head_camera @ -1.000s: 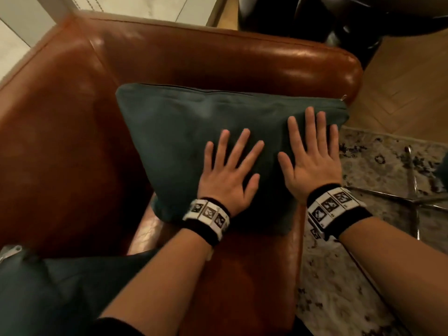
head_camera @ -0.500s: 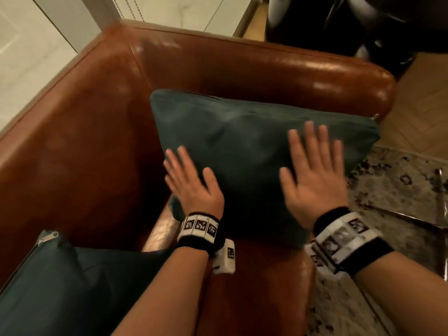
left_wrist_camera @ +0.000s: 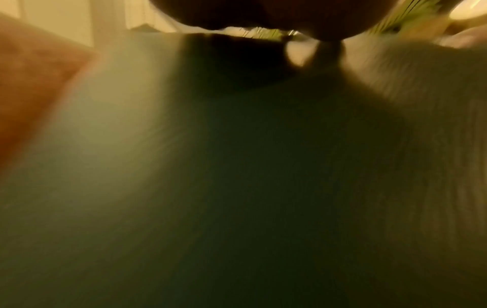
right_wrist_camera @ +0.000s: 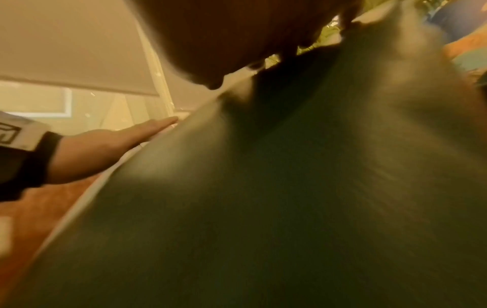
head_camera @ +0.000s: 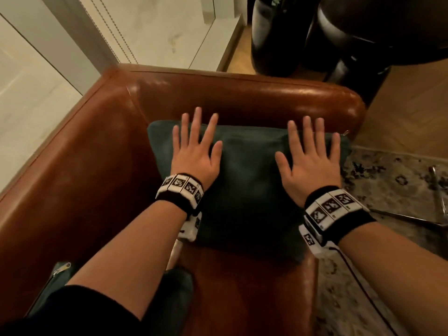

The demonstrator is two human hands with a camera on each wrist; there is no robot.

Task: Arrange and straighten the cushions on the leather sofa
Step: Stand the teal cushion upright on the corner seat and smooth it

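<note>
Green cushion mid-frame gets patted flat by left hand and right hand, fingers wide; next, fix the lower-left cushion.

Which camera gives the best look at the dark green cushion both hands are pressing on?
The head view: it shows the whole green cushion against the sofa armrest, with the left hand and right hand flat on it. Both wrist views show only blurred green fabric up close.
</note>
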